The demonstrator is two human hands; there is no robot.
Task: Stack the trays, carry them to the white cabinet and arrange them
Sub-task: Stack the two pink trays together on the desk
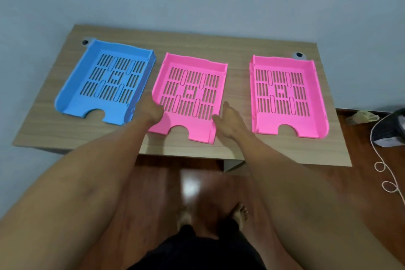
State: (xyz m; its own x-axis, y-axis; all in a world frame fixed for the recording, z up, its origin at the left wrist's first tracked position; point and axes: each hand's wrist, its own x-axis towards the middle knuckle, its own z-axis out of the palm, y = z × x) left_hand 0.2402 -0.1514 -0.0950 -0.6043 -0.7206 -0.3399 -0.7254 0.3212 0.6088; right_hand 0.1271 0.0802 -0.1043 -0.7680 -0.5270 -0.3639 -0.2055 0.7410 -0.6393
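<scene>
Three slotted paper trays lie side by side on a wooden table (87, 138). The blue tray (92, 103) is on the left, one pink tray (201, 129) is in the middle, and a second pink tray (267, 125) is on the right. All lie flat and apart, notched fronts toward me. My left hand (153, 110) is curled over the middle pink tray's left wall near its front. My right hand (228, 121) rests against that tray's right wall, fingers spread and thumb over the rim. No white cabinet is in view.
The table stands against a pale wall, with grey cable grommets (85, 41) (298, 55) at its back corners. On the wooden floor to the right lie a dark bundle (390, 129) and a looped white cord (381, 166). My bare feet stand just before the table's front edge.
</scene>
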